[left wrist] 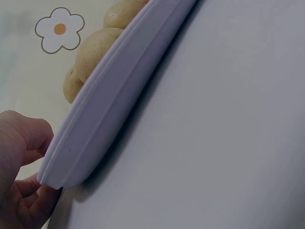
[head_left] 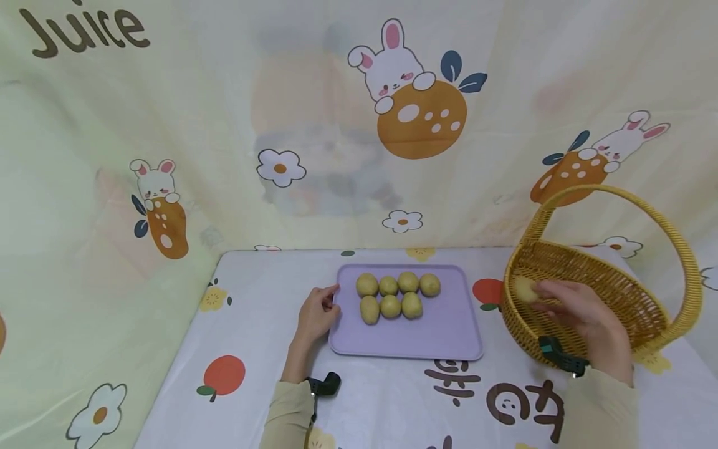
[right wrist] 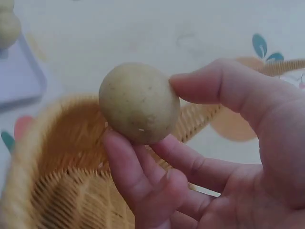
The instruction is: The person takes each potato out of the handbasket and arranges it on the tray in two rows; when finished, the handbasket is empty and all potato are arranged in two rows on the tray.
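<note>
My right hand (head_left: 580,315) holds a round, pale yellow potato (right wrist: 139,102) over the left side of a wicker basket (head_left: 594,262). Thumb on one side and fingers beneath, it pinches the potato, as the right wrist view shows. A lilac tray (head_left: 404,340) lies on the table to the left of the basket. Several potatoes (head_left: 389,305) sit on it in two rows, toward its back left. At the tray's left edge, my left hand (head_left: 316,315) pinches the rim; in the left wrist view the thumb and curled fingers are on either side of it.
The basket's tall arched handle (head_left: 687,268) rises over its opening. A patterned cloth (head_left: 252,399) covers the table, and a printed curtain (head_left: 325,112) hangs behind it. Dark wrist cameras (head_left: 325,385) are strapped to both wrists.
</note>
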Action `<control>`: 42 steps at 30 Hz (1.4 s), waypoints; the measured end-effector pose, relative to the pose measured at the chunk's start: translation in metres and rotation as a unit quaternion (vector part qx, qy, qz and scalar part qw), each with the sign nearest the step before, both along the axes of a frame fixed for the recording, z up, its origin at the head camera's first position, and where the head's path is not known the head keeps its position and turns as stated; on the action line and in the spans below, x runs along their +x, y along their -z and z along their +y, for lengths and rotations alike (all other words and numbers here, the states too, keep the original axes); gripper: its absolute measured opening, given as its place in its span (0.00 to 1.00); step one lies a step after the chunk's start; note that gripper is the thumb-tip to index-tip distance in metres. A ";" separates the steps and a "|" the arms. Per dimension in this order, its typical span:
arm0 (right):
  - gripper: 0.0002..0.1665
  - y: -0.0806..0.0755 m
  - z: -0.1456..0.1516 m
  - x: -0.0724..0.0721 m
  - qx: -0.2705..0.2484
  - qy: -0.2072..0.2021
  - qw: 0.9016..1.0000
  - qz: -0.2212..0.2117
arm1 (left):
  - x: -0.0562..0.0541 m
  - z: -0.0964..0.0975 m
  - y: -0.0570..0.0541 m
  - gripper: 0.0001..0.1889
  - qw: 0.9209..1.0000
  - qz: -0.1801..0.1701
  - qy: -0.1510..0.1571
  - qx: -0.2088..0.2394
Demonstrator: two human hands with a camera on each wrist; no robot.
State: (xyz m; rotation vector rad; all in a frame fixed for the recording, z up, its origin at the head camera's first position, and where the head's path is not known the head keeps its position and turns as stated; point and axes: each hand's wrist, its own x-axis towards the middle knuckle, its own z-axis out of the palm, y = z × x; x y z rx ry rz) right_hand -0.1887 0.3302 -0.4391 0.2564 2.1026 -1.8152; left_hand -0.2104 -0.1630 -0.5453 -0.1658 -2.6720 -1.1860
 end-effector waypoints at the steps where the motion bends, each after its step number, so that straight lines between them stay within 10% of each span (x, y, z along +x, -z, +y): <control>1: 0.13 -0.001 -0.004 0.000 -0.004 -0.001 1.000 0.003 | 0.000 -0.001 0.000 0.25 1.000 0.000 -0.001 -0.001; 10: 0.08 -0.008 -0.053 -0.005 0.036 -0.005 0.999 0.032 | 0.000 -0.002 -0.002 0.25 1.000 -0.004 0.000 0.007; 16: 0.25 -0.010 -0.084 -0.008 0.082 0.003 0.995 0.050 | -0.001 -0.002 -0.001 0.25 1.000 -0.003 0.000 0.008; 42: 0.13 0.031 -0.129 -0.018 -0.002 0.029 0.999 0.031 | -0.002 -0.001 0.001 0.25 1.000 0.002 0.004 0.010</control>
